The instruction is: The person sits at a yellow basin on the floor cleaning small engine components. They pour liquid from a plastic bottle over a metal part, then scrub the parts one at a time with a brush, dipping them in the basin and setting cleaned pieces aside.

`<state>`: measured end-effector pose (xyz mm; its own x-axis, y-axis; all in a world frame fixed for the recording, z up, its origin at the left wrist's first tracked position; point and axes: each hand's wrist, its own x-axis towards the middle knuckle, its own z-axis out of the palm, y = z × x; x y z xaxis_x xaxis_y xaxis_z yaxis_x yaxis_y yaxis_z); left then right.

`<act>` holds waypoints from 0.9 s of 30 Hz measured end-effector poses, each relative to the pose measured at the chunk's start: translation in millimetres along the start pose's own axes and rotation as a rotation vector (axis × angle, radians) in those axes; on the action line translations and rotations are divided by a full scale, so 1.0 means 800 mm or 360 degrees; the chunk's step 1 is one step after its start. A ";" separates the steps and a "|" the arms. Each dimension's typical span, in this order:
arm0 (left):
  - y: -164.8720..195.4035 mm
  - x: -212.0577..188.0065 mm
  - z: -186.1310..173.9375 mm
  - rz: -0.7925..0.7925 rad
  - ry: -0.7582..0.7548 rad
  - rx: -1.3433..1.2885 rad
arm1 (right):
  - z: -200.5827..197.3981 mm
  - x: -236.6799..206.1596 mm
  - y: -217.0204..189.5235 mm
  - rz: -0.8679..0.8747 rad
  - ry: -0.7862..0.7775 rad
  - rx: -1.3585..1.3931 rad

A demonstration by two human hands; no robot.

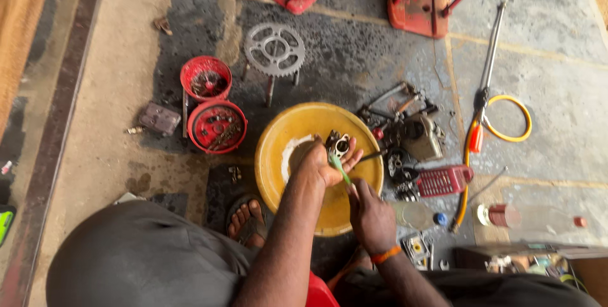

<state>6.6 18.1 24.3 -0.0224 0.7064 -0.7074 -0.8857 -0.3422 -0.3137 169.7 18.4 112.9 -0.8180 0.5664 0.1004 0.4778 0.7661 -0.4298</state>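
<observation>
Hands meet over the round yellow plastic basin (278, 129): left hand (323, 164) clamped on a small grey metal engine part (338, 145), right hand (370, 215) closed on a green-handled brush (340, 167) slanting up toward it.

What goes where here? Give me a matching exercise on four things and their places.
Things:
1. grey metal engine part
2. toothed steel sprocket
3. two round red tubs of small parts
4. yellow hose ring

Places:
A. far right on the floor
B. left of the yellow bowl
C. in the left hand, over the bowl
D. beyond the bowl, on the floor

Pairs: 1-C, 2-D, 3-B, 4-A
</observation>
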 end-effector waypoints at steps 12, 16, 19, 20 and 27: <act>0.031 0.001 -0.001 0.0197 -0.0051 -0.0053 | -0.003 0.005 0.011 0.0020 -0.0116 0.0008; 0.037 -0.005 -0.006 0.0593 -0.0032 -0.0010 | 0.006 0.010 0.034 0.0394 -0.0310 0.0179; 0.041 0.002 -0.013 0.0642 -0.0064 -0.0152 | 0.041 0.025 0.057 0.0693 -0.0408 0.0214; 0.040 0.006 -0.014 0.0631 -0.0158 -0.0092 | 0.055 0.028 0.065 0.0719 -0.0466 0.0151; 0.039 -0.002 -0.015 0.0715 -0.0302 0.0502 | 0.159 0.033 0.081 0.0635 -0.0880 -0.0336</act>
<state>-15.4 -0.9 8.5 -0.4849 0.6433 -0.5925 -0.8648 -0.4536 0.2153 138.2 44.3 -26.4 -0.5836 0.6220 -0.5220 0.7808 0.6065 -0.1503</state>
